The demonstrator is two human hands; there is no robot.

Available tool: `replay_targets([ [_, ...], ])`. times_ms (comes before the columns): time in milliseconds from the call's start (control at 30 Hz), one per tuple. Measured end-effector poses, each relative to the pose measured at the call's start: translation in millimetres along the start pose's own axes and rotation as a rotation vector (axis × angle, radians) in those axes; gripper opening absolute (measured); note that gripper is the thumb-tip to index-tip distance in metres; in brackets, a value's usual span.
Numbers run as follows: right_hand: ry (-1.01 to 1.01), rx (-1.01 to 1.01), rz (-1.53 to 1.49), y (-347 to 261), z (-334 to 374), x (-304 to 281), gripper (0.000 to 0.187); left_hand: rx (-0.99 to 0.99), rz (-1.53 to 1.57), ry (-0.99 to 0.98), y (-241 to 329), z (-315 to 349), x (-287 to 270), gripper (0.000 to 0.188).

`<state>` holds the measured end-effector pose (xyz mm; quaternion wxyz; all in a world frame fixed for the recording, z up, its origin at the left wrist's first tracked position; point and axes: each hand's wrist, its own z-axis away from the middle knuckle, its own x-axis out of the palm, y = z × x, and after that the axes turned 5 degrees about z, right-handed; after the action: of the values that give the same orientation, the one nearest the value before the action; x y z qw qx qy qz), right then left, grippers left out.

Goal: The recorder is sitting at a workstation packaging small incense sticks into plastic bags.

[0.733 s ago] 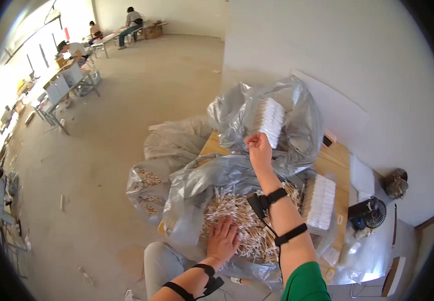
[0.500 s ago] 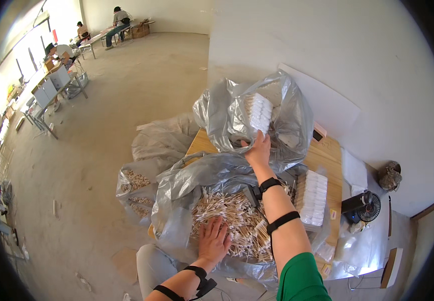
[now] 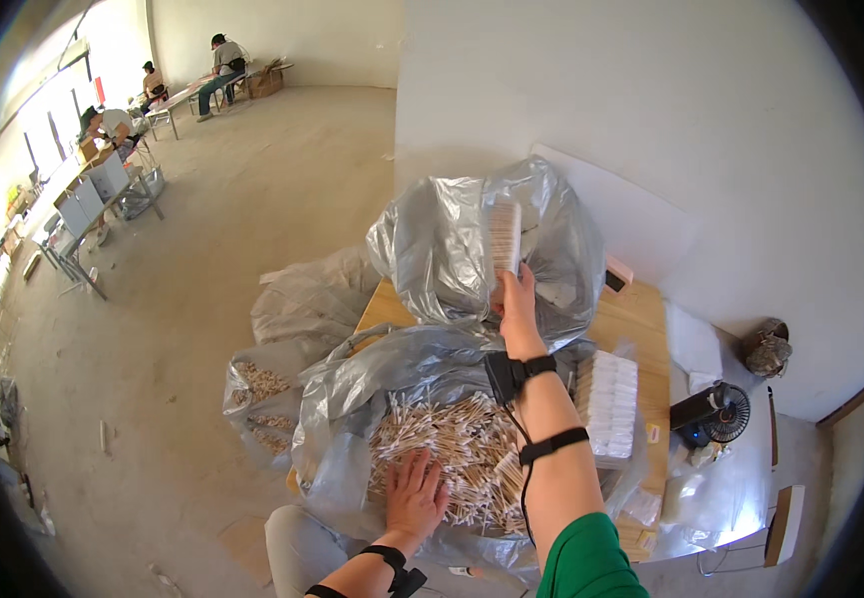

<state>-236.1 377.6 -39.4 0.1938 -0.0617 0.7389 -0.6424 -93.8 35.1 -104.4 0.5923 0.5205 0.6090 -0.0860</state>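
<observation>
Many loose swabs (image 3: 457, 434) fill the grey bag (image 3: 337, 399), the person's left hand (image 3: 415, 495) spread on them; behind it, at a second bag (image 3: 432, 239), the right hand (image 3: 518, 307) clasps a swab bundle (image 3: 505, 234) by its near end.

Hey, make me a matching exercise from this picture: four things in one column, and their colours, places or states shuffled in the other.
Column one:
1. left hand
2. right hand
3. fan
4. sleeve

Column two:
a. green
b. holding the near end of a swab pack
c. black, to the right of the wooden table
d. resting on loose swabs

Right pairs: 1-d, 2-b, 3-c, 4-a.
</observation>
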Motion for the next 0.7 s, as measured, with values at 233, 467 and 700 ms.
replay_targets([
  [233,-0.352,0.452,-1.136,-64,137,-105,0.038,-0.019,0.006,0.046,-3,5,-4,0.038],
  [467,-0.298,0.649,-1.213,-62,317,-186,0.043,0.008,0.056,0.125,-7,14,7,0.042],
  [700,-0.293,0.709,-1.144,-28,402,-246,0.044,-0.019,0.204,0.224,-19,6,11,0.039],
])
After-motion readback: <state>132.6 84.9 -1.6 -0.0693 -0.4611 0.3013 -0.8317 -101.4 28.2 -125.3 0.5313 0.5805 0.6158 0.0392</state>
